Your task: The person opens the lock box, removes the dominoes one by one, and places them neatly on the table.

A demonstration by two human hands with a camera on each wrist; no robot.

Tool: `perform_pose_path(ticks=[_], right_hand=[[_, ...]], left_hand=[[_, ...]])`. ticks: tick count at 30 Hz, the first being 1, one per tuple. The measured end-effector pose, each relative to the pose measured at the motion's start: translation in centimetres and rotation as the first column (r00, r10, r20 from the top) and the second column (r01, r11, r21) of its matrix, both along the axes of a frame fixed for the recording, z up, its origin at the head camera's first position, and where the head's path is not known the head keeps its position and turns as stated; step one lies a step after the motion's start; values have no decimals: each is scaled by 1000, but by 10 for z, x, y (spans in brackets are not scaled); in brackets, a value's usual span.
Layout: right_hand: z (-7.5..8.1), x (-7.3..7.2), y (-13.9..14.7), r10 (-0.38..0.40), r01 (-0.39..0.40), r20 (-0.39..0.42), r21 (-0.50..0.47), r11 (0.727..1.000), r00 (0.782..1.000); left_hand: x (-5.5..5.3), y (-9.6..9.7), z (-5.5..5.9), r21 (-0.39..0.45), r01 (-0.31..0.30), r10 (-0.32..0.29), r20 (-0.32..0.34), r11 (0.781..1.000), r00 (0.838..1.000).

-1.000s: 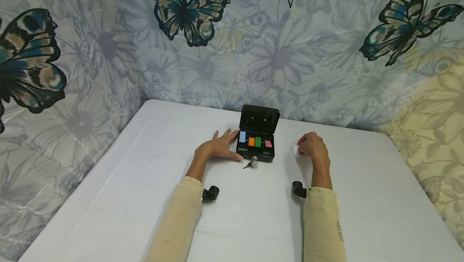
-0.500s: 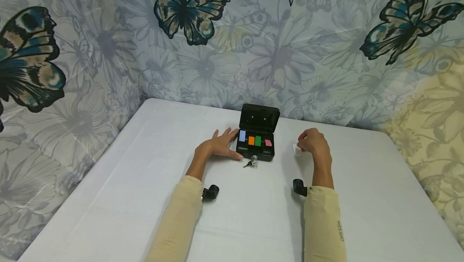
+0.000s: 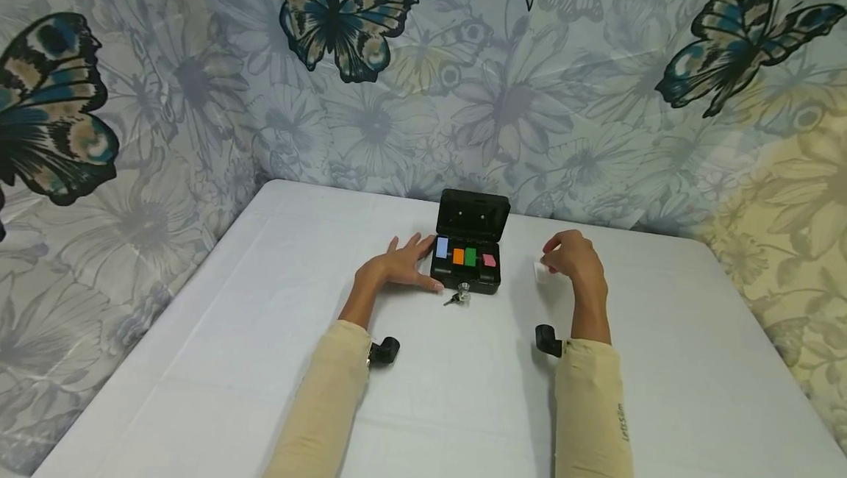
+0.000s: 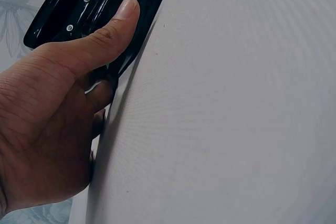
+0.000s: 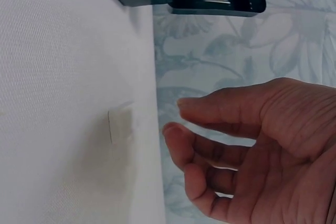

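A small black cash box (image 3: 486, 288) stands at the back of the table with its lid (image 3: 473, 215) raised. Inside lie pale blue (image 3: 442, 247), orange (image 3: 459, 257), green (image 3: 470, 257) and pink (image 3: 489, 260) pieces. My left hand (image 3: 397, 266) rests against the box's left side, fingers spread and straight, thumb (image 4: 116, 30) along its front. Right of the box, my right hand (image 3: 574, 254) hovers over a flat white piece (image 5: 122, 125) on the table. Its fingers bend loosely, with a gap between thumb and index fingertip and nothing held.
Keys (image 3: 456, 300) hang at the front of the box. White cloth covers the table (image 3: 688, 360), and a butterfly-patterned backdrop (image 3: 516, 125) rises right behind it. A black wrist camera (image 3: 548, 340) sticks out from the right sleeve.
My right hand has lifted slightly and moved back from the white piece, which stays on the table. The left hand and the box have not moved.
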State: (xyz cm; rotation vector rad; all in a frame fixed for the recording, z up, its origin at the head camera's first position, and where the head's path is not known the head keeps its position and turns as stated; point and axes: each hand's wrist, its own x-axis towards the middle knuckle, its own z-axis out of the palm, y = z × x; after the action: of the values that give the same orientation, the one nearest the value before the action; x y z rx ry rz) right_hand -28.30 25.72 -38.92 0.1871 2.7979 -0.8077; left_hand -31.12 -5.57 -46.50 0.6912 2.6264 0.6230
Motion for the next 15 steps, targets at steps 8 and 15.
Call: perform_pose_path(ticks=[8,15], right_hand=[[1,-1,0,5,-5,-3,-3,1000,1000],[3,1,-2,9,-9,4,8,1000,1000]], left_hand=[[1,0,1,-2,-2,2,4,1000,1000],[2,1,1,-4,1,-1,4,1000,1000]])
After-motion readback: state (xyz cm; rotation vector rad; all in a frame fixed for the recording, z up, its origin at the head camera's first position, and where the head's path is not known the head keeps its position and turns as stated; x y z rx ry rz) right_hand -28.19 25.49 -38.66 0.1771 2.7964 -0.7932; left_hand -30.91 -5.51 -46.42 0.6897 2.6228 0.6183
